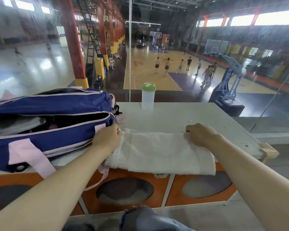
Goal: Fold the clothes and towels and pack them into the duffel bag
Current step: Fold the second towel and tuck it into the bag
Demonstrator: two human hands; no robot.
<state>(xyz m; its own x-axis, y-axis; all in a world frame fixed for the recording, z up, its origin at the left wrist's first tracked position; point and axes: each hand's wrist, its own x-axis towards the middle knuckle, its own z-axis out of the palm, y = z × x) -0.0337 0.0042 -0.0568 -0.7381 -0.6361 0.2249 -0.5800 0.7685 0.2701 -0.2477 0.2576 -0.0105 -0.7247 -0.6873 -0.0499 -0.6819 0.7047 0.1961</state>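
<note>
Navy nylon with pale pink trim makes up the duffel bag [53, 130], which lies on its side at the left of the white table [182, 114], one pink strap hanging over the near edge. Its long main zipper gapes open, and inside are dark and grey garments with a bit of pink; what each piece is cannot be told. A second zipped opening along the top also stands ajar. Behind, near the table's far edge, a clear plastic shaker bottle [148, 97] with a green lid stands upright, nothing visible in it.

Just right of the bag, a white towel [162, 152] lies folded flat, its near edge hanging slightly over the table front. Both forearms reach forward, palms down. The left hand [108, 136] pinches the towel's far left corner with curled fingers, close against the bag's end. The right hand [201, 134] grips the far right corner, knuckles raised, fingers tucked onto the cloth.
</note>
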